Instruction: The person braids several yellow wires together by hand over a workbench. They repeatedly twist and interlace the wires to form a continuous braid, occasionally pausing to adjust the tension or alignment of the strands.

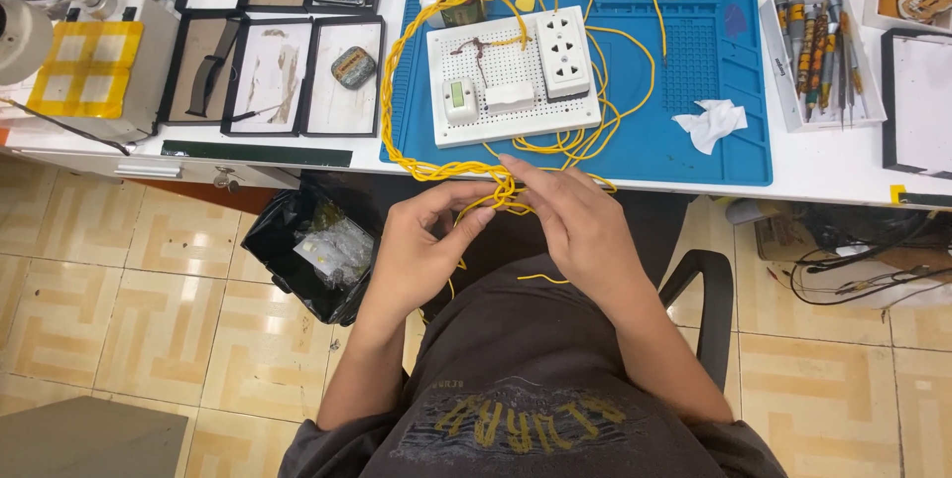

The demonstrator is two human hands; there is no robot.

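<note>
- The left hand (421,240) is curled partly closed just below the bench edge, its fingertips pinching a strand of the yellow wire (476,169).
- The right hand (575,225) sits just beside it, fingers bent over the same twisted bundle; how tightly it grips is hard to tell, since the back of the hand hides the fingertips.
- The wire's knotted part lies between the two hands, in front of the person's chest; from there it runs up onto the blue work mat (714,156).
- On the mat, the wire loops loosely around a white perforated board (516,101) carrying a white socket block (563,52) and a small switch unit (459,99).
- A crumpled white tissue (710,123) lies on the mat, well apart from the hands.
- A black bin (307,250) stands on the tiled floor near the left hand.
</note>
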